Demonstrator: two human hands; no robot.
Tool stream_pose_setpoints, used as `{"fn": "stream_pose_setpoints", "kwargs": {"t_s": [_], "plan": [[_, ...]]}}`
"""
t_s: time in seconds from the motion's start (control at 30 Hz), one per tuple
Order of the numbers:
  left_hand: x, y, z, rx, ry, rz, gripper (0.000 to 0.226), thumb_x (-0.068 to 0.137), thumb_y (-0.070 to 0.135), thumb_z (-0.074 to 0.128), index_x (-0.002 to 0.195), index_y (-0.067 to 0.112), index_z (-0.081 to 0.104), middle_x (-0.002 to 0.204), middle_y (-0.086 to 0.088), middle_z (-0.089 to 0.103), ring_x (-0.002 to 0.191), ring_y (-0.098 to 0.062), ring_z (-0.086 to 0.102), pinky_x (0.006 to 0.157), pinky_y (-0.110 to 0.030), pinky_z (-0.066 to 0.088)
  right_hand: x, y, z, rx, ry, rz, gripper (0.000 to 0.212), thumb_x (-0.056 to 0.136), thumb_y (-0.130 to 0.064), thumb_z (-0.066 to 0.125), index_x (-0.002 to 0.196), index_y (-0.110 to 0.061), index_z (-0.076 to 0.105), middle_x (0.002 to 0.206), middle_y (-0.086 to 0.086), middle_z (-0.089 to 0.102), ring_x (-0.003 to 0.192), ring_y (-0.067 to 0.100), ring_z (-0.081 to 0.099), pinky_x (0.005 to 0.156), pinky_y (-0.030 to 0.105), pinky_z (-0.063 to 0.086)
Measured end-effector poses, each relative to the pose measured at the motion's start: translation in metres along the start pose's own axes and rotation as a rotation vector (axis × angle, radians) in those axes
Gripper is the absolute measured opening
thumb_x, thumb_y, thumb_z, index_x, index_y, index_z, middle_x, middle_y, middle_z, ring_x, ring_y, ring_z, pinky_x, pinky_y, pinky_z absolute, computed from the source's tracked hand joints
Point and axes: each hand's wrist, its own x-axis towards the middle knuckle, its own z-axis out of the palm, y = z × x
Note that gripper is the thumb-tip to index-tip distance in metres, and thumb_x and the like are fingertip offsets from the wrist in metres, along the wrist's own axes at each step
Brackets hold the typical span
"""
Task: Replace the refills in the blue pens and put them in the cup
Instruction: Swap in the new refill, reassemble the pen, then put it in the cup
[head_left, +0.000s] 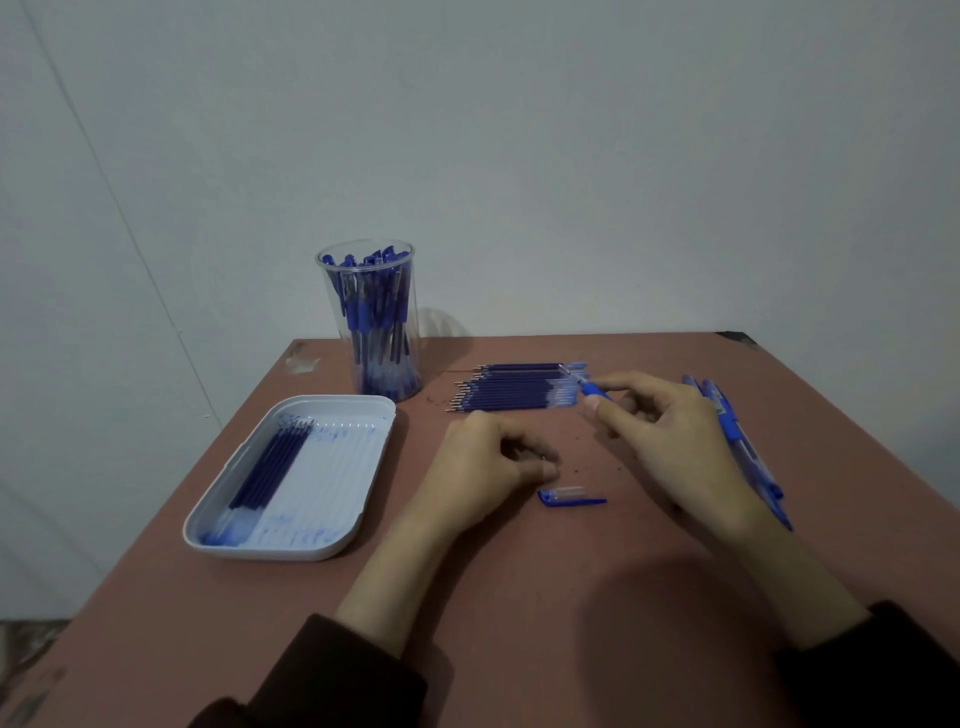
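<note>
Right hand (670, 441) is pinching a small blue pen part (589, 388) between thumb and forefinger, holding it just at the clear tail end of the refill row (519, 388), probably lining up to take a fresh one. Left hand (493, 462) is resting curled on the table (519, 597), fingers pressed together near the middle; cannot tell if it is holding anything. Loose cap piece (569, 496) is lying just in front of that hand, likely parked there for reassembly. Cup (370, 322) is standing at the far left corner, packed with blue pens, out of the way of the work. White tray (363, 415) is sitting along the left edge holding a few refills (270, 467), seemingly the old ones. Waiting pens (748, 447) are lying under the right hand toward the right edge. Near edge is staying free between the sleeves; room between tray and hands is open for reaching to the cup.
</note>
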Motion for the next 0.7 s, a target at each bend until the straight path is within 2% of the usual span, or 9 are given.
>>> {"fn": "stream_pose_setpoints", "kwargs": {"t_s": [0.07,0.2,0.3,0.4,0.47,0.57,0.7], "plan": [[0.000,0.000,-0.002,0.068,-0.039,0.022,0.018,0.075,0.016,0.078,0.091,0.023,0.076,0.073,0.009,0.069,0.065,0.006,0.056,0.063,-0.002,0.039,0.000,0.000,0.001,-0.009,-0.006,0.000,0.012,0.083,-0.026,0.070,0.085,-0.037,0.069,0.070,0.014,0.062,0.071,0.034,0.062,0.070,0.046,0.054],[0.000,-0.001,-0.004,0.030,-0.075,0.020,0.028,0.072,0.008,0.078,0.096,0.021,0.074,0.079,0.006,0.072,0.066,0.005,0.059,0.068,-0.005,0.044,0.000,0.001,0.001,-0.043,-0.008,-0.008,0.010,0.083,-0.027,0.070,0.085,-0.037,0.069,0.068,0.011,0.062,0.070,0.033,0.061,0.068,0.047,0.054],[0.002,-0.003,-0.008,-0.085,-0.043,0.001,0.028,0.071,0.014,0.080,0.094,0.027,0.072,0.087,0.009,0.074,0.079,-0.003,0.067,0.078,-0.018,0.052,-0.002,0.001,-0.001,-0.159,-0.042,-0.030,0.009,0.083,-0.028,0.068,0.090,-0.033,0.070,0.064,-0.002,0.059,0.060,0.011,0.054,0.063,0.034,0.050],[0.003,0.001,-0.011,-0.263,0.056,-0.006,0.022,0.077,0.023,0.076,0.096,0.031,0.070,0.089,0.013,0.072,0.081,0.005,0.065,0.071,-0.011,0.048,-0.006,-0.006,-0.003,-0.463,-0.151,-0.106,0.014,0.085,-0.034,0.064,0.098,-0.038,0.068,0.076,-0.015,0.063,0.069,0.001,0.054,0.063,0.024,0.045],[0.002,0.004,-0.011,-0.298,0.051,0.005,0.019,0.078,0.023,0.075,0.096,0.030,0.071,0.088,0.012,0.072,0.082,0.003,0.065,0.071,-0.011,0.047,-0.008,-0.008,-0.004,-0.516,-0.184,-0.182,0.016,0.085,-0.034,0.061,0.100,-0.039,0.068,0.083,-0.016,0.065,0.076,0.002,0.054,0.068,0.028,0.046],[-0.001,0.008,-0.010,-0.291,0.046,0.028,0.015,0.079,0.012,0.074,0.089,0.023,0.074,0.083,0.005,0.073,0.077,-0.001,0.067,0.070,-0.011,0.049,-0.008,-0.008,-0.003,-0.533,-0.204,-0.259,0.019,0.086,-0.033,0.062,0.102,-0.039,0.068,0.083,-0.016,0.062,0.080,0.003,0.050,0.077,0.034,0.041],[0.002,0.003,-0.017,-0.273,0.170,-0.011,0.017,0.079,0.009,0.073,0.082,0.026,0.074,0.074,0.010,0.071,0.072,0.001,0.065,0.065,-0.008,0.046,-0.002,-0.002,-0.010,-0.612,-0.139,-0.266,0.018,0.085,-0.031,0.064,0.101,-0.037,0.070,0.080,-0.011,0.061,0.083,0.011,0.049,0.080,0.033,0.031]]}}
